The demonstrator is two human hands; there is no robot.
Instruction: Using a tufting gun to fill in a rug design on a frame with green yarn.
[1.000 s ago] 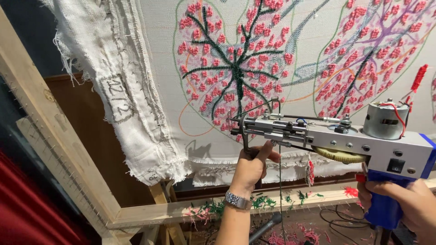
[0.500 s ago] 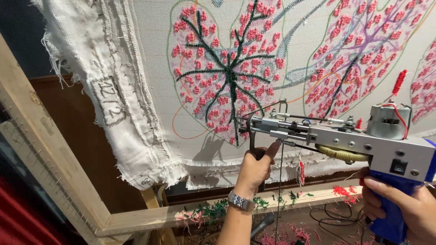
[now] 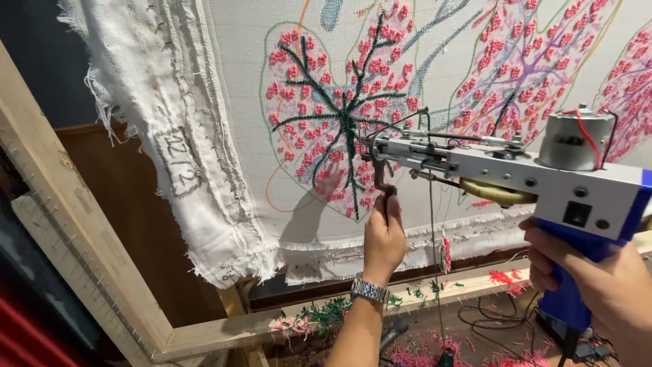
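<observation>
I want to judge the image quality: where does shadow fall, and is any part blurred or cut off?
Head view: the left hand and tufting gun cast a soft shadow on the white cloth below the leaf pattern; the cloth is sharp; the right hand is cut by the frame edge; the lower left corner is dark.

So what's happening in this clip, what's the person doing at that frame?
A person is working a tufting gun against a white cloth stretched on a wooden frame. The right hand grips the blue handle, and the left hand holds the front grip under the nose. The tip sits on a heart-shaped leaf motif with pink tufts and dark green veins. Yarn scraps lie below.
</observation>
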